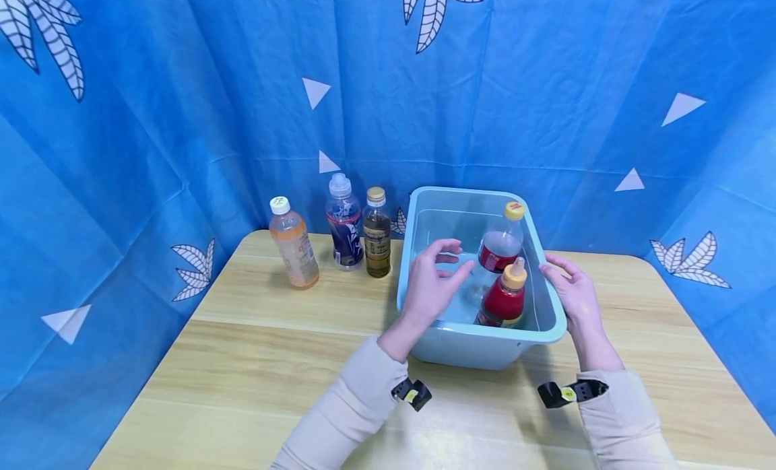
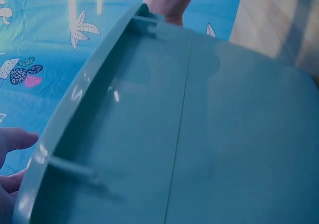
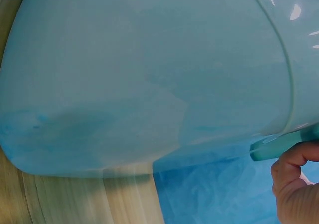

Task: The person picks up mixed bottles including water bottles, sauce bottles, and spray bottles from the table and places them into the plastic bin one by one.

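Since the tub [image 1: 461,352] looks stiff but slippery, my right fingers [image 1: 565,262] grip its rim [image 1: 533,336], the best spot, while my left fingers [image 1: 445,246] hold nothing.

In your light-blue rectangular plastic tub [image 1: 467,349], two yellow-capped plastic bottles [image 1: 503,300] stand at three o'clock; outside, three clear cylindrical bottles [image 1: 345,231] at nine.

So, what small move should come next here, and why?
Probably swing the left hand out of the tub toward the brown bottle: that hand looks empty, the bottle stands just outside, a clear bottle and a red bottle are already inside, and the right hand holds the tub's edge.
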Available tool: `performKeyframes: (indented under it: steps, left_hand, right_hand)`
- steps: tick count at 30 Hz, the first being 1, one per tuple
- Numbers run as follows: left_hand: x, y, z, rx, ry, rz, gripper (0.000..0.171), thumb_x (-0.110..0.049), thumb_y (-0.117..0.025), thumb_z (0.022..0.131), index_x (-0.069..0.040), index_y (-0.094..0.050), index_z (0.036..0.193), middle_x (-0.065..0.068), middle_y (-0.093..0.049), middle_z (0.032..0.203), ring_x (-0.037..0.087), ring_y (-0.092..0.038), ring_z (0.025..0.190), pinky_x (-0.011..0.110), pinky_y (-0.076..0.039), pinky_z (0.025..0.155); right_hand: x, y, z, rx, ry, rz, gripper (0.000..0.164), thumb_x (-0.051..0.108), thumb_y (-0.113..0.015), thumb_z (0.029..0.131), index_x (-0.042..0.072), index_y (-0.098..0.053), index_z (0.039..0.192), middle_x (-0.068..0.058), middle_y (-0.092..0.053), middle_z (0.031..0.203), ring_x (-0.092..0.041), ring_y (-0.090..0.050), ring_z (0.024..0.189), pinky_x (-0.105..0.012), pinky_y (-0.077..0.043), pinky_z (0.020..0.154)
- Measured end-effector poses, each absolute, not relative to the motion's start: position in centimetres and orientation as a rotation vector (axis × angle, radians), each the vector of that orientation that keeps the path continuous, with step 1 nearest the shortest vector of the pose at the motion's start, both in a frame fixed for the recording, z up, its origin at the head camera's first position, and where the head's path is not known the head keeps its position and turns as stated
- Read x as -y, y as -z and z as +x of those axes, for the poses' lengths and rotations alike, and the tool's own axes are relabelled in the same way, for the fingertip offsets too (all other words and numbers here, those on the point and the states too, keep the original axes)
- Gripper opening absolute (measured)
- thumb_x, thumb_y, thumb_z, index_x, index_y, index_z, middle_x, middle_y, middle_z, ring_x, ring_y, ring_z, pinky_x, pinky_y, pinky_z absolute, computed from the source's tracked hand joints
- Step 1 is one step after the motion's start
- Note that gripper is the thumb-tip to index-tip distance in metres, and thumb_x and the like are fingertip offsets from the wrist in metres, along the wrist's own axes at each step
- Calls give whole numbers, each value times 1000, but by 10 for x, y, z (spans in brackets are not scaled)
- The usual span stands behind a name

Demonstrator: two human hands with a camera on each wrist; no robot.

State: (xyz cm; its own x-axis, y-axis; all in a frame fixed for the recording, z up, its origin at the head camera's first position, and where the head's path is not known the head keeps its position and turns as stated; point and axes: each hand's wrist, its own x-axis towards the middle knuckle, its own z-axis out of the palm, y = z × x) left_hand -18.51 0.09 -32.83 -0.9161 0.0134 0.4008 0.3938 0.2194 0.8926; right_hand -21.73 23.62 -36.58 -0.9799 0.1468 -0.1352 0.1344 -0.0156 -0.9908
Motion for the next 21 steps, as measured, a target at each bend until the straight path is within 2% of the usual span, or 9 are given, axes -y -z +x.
performKeyframes:
  steps: [10,16,21]
  left_hand:
    - [23,325,-201,2122,1679,-340,25,-13,-65,81,-3,-59,103,9,-63,97,13,-59,84,19,-49,66]
    - [41,330,-216,2078,1619,-308,23,-12,-65,80,-2,-60,100,9,-63,94,15,-60,81,21,-50,63]
    - [55,337,-229,2064,1566,-251,21,-11,-65,80,-1,-61,98,11,-64,93,16,-61,79,24,-51,62]
  right_hand:
    - [-235,365,-217,2200,-2203,-310,49,30,-61,83,9,-48,126,14,-62,75,-1,-62,67,-18,-50,60]
    - [-236,364,-217,2230,-2183,-303,53,32,-60,83,8,-45,128,15,-61,76,0,-61,68,-18,-50,60]
    - [-235,364,-216,2205,-2205,-295,49,29,-61,84,8,-47,126,15,-62,75,-1,-61,67,-18,-50,59]
